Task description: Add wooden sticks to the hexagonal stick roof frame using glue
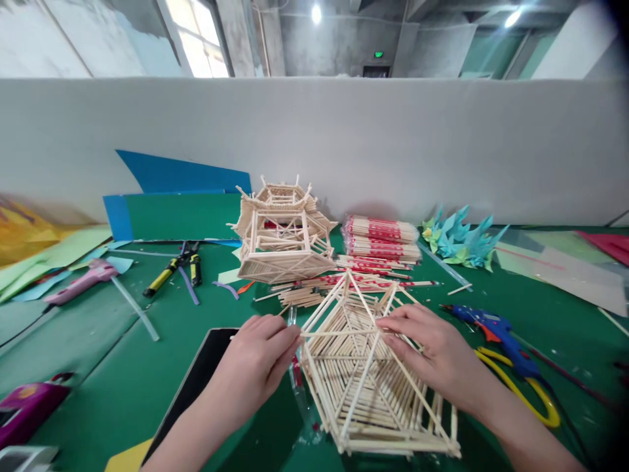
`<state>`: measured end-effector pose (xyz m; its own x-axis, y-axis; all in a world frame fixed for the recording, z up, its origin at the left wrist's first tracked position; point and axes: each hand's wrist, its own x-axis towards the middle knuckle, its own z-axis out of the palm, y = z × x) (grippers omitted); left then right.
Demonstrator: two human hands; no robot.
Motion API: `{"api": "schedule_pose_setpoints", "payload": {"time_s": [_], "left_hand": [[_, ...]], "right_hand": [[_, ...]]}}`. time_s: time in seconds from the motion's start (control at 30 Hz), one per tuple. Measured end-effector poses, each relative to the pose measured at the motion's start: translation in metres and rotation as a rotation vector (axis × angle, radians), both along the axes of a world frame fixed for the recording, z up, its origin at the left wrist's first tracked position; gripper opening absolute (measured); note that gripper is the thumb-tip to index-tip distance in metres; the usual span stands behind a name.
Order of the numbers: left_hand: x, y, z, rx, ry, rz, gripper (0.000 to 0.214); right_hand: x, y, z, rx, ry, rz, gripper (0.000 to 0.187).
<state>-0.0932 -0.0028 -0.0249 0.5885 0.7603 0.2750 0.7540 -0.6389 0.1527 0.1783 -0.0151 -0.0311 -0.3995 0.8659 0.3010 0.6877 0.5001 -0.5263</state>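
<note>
A six-sided frame of thin wooden sticks (344, 393) stands in front of me, its floor filled with sticks laid side by side. One stick (339, 334) runs level across the frame's upper part, between my two hands. My left hand (265, 351) pinches that stick's left end at the frame's left corner. At its other end, my right hand (417, 337) closes thumb and fingers on the joint where several sticks meet. Behind the frame stands a finished-looking stick pavilion (280, 229) with upturned roof corners. Loose sticks (302, 297) lie between the two.
Wrapped stick bundles (381, 237) lie at the back, beside teal folded-paper plants (464, 239). A blue glue gun (496, 331) and yellow-handled scissors (521, 387) lie right. Pliers (164, 275), a pink glue gun (81, 282) and a purple object (32, 406) lie left. A grey partition (314, 137) rises behind.
</note>
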Motion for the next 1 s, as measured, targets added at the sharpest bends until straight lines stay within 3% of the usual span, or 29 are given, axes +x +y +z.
{"api": "schedule_pose_setpoints", "payload": {"time_s": [0.17, 0.23, 0.37, 0.47, 0.73, 0.87, 1.0], "left_hand": [[-0.009, -0.003, 0.002, 0.061, -0.028, 0.0, 0.018], [-0.014, -0.005, 0.002, 0.078, -0.043, 0.01, 0.015], [-0.023, -0.008, -0.003, 0.173, -0.151, 0.032, 0.017], [-0.027, -0.01, -0.01, 0.189, -0.216, 0.055, 0.024], [-0.007, -0.011, -0.005, 0.122, -0.243, 0.026, 0.022], [0.003, -0.011, 0.0, 0.157, -0.27, 0.019, 0.018], [0.004, -0.015, 0.002, 0.166, -0.232, 0.04, 0.018]], "right_hand": [[0.011, -0.004, 0.005, 0.154, 0.124, -0.146, 0.024], [0.025, -0.006, 0.006, 0.234, 0.208, -0.302, 0.022], [0.066, -0.017, -0.006, 0.309, 0.35, -0.743, 0.016], [0.095, -0.035, -0.025, 0.259, 0.304, -0.885, 0.019], [0.129, -0.083, -0.083, -0.069, -0.062, -0.885, 0.026], [0.138, -0.084, -0.1, -0.16, -0.211, -0.855, 0.027], [0.146, -0.076, -0.104, -0.207, -0.328, -0.847, 0.026]]}}
